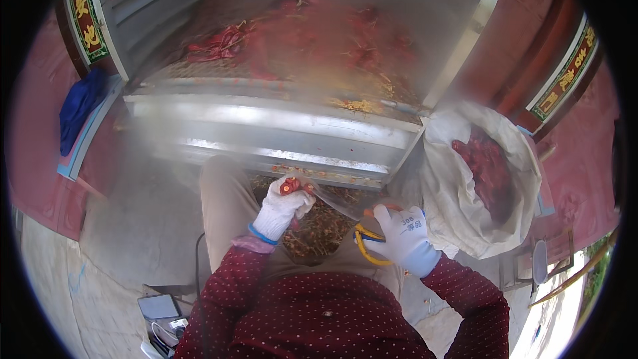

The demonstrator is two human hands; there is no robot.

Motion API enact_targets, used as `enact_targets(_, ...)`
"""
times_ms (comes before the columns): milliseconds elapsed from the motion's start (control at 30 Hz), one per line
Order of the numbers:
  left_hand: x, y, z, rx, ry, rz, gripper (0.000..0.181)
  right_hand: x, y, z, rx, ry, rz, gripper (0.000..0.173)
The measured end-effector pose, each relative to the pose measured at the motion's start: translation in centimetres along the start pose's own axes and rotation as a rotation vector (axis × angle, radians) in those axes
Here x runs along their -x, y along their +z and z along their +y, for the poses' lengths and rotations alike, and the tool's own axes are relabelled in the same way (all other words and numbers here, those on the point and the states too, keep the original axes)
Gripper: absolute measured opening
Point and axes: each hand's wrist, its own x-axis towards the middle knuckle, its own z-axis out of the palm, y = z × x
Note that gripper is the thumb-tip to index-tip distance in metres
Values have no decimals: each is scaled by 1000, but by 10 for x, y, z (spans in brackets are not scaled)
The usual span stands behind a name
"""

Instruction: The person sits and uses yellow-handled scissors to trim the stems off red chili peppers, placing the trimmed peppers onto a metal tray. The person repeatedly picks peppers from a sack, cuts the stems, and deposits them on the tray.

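Observation:
My left hand [284, 205], in a white knitted glove, is closed around a few dried red chili peppers [290, 187], their cut or stem ends facing up. To its right my right hand [404, 234], in a white coated glove, grips yellow-handled scissors [371, 244]. The scissors' upper part is blurred, and whether it touches the peppers I cannot tell. A heap of red chili peppers [319, 35] lies ahead in a metal-railed truck bed [279, 114]. On the ground between my knees are stems and scraps [319, 229].
A white woven sack [448, 199] holding red peppers stands open at the right. Blue cloth [79, 109] hangs over a ledge at the left. A dark flat device [158, 306] and a white cable lie at lower left. Haze blurs part of the view.

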Motion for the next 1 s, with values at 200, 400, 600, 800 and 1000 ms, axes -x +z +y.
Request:
enact_targets(200,-7,-18,-8,74,-8,-79,23,-7,-1,-17,-436,181,-180,49)
enact_targets(400,-1,-5,-15,43,17,-136,21,-6,14,-20,-573,244,-185,46)
enact_targets(600,0,-7,-5,273,1,-87,19,-11,4,-14,-600,274,-105,52)
enact_targets(800,1,-5,-3,292,3,-205,15,-9,4,-3,-274,22,145,57)
enact_targets(1000,4,-4,-2,335,-50,-189,12,-16,-1,2,-206,-2,16,48)
